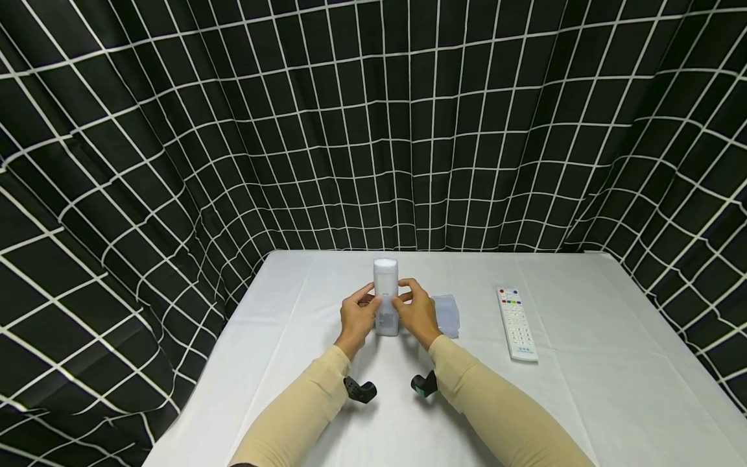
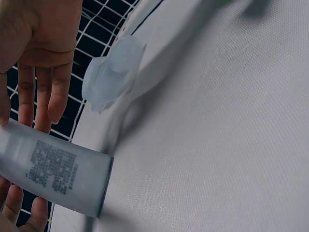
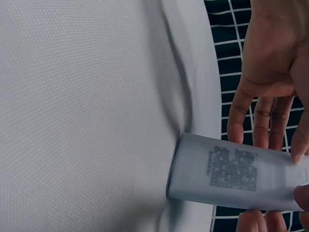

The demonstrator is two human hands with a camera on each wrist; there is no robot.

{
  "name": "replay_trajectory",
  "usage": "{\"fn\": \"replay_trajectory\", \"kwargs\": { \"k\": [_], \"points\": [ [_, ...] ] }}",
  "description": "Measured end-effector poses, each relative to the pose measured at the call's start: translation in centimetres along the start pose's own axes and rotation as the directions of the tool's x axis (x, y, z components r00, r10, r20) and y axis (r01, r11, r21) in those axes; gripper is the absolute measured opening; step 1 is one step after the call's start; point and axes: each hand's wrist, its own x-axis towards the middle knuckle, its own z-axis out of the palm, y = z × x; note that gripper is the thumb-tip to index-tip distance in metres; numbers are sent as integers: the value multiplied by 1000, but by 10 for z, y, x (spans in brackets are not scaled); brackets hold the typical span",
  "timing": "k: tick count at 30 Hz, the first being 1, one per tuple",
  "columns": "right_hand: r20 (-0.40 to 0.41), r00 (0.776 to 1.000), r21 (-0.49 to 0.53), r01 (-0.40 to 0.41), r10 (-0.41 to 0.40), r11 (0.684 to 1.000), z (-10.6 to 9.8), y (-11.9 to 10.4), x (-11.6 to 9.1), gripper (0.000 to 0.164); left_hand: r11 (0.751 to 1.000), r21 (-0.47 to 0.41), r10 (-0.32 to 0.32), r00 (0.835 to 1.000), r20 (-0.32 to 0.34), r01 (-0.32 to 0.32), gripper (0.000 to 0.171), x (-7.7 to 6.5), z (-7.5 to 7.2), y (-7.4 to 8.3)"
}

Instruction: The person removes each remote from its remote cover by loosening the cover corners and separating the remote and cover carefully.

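Both hands are busy: the left hand (image 1: pixel 356 321) and right hand (image 1: pixel 421 316) grasp a pale device (image 1: pixel 386 280) upright between thumbs and fingers, above the near middle of the white table (image 1: pixel 607 350). The grip looks settled, the setting-down not yet done. A translucent pouch (image 1: pixel 447 316) and white remote (image 1: pixel 517 324) lie untouched to the right; whether they await handling, I can't tell.

You have the case (image 1: pixel 386 292) between your left hand (image 1: pixel 357 316) and right hand (image 1: pixel 418 314), the plastic sheet (image 1: pixel 448 316) just right of the latter on the table (image 1: pixel 618 376), the remote (image 1: pixel 517 324) farther right, and the curtain (image 1: pixel 420 130) behind.
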Motion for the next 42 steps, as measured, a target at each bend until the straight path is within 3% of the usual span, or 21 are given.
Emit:
{"fn": "replay_trajectory", "kwargs": {
  "k": [17, 36, 42],
  "points": [
    [-4, 1000, -20, -7, 7, 1000, 2, 4, 1, 37, 1000, 4, -16, 1000, -1, 16, 37, 1, 1, -2],
    [22, 1000, -26, -11, 11, 1000, 3, 6, 0, 39, 997, 67, -30, 999, -19, 31, 35, 1, 3, -3],
    [57, 998, -61, -14, 18, 998, 1, 6, -1, 49, 997, 73, -32, 999, -21, 33, 38, 2, 3, -6]
  ]
}}
